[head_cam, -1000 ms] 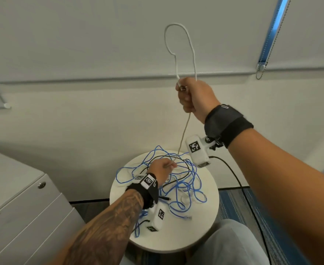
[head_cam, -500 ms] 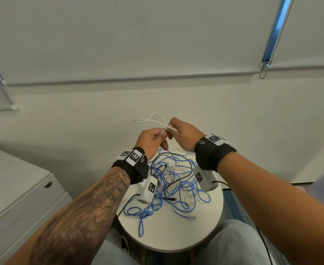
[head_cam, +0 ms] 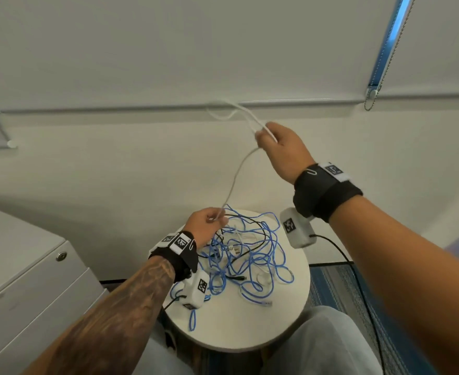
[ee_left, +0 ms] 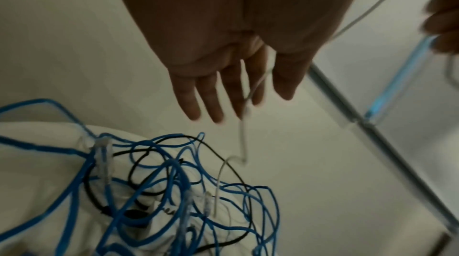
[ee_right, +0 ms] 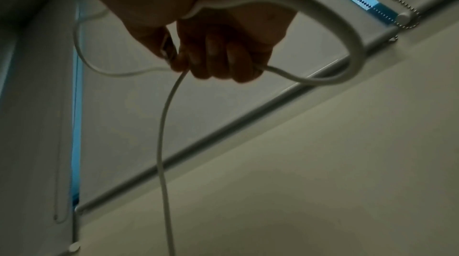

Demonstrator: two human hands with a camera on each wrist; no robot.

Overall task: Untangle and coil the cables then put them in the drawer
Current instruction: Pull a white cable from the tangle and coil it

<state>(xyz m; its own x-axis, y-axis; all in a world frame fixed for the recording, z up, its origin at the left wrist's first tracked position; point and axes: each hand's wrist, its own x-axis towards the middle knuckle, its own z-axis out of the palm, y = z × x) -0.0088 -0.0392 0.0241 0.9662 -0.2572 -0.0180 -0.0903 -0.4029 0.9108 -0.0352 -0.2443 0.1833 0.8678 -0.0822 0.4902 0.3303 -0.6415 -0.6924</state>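
Observation:
A thin white cable [head_cam: 235, 180] stretches from the tangle up to my raised right hand [head_cam: 266, 136], which grips several loops of it in its curled fingers [ee_right: 213, 58]; one loop [ee_right: 347, 44] bulges out beside the fist. My left hand [head_cam: 217, 219] hovers low over the table's far edge and pinches the same cable between thumb and fingers [ee_left: 255, 83]. Below it, the white cable [ee_left: 243, 138] drops into a tangle of blue cables [head_cam: 250, 255] and a black cable [head_cam: 261, 234], all heaped on the round white table [head_cam: 250, 326].
A grey drawer cabinet [head_cam: 33, 288] with a lock [head_cam: 60, 256] stands shut at the left. My knees sit under the table's near edge. A window blind with a bead chain [head_cam: 371, 98] hangs on the wall behind. Striped blue carpet [head_cam: 339, 293] lies at the right.
Half a second ago both hands met above the table. Since then my right hand has risen up and right with the loops, and my left has dropped toward the tangle, drawing out cable between them.

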